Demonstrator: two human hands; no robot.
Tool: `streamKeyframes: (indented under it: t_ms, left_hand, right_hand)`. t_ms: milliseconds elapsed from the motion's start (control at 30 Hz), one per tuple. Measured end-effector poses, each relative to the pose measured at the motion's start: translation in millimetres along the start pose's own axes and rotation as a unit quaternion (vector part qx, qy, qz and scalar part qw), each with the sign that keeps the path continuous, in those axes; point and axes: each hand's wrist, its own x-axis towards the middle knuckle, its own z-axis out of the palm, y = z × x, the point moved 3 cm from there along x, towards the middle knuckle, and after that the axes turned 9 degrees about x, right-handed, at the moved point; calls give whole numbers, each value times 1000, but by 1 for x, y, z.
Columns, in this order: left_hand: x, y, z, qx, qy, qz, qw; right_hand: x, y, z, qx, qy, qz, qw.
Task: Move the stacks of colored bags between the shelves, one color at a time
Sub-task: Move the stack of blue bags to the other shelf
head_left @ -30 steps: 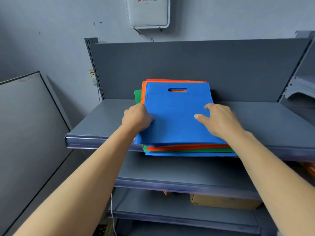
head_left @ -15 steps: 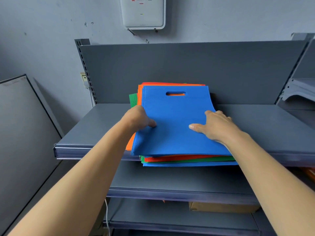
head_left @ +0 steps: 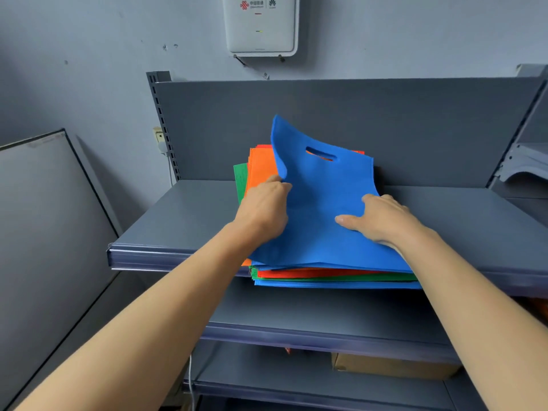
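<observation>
Blue bags (head_left: 320,209): left hand (head_left: 264,209) grip pinching raised edge; right hand (head_left: 382,218) grip clasping opposite edge.

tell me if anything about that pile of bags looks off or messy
The pile is not squared: the orange bags and green bags stick out left of the blue bags, whose far left corner curls upward where the left hand grips them. The pile's front also overhangs the top shelf edge.
</observation>
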Motion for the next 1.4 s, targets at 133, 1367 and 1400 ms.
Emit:
streamKeyframes:
  t_ms: [133,1367,1400]
  left_hand:
    - [-11,0,-9,-6,34,-22,999]
    - [-124,-112,-59,-148,307,-289,895]
    - [-138,-113,-62,-142,314,-299,890]
  right_hand:
    - [-2,-7,-1,-10,21,-5,1000]
    - [-64,-132,16,238,104,-319,911]
    - [-71,-137,20,241,95,-334,906]
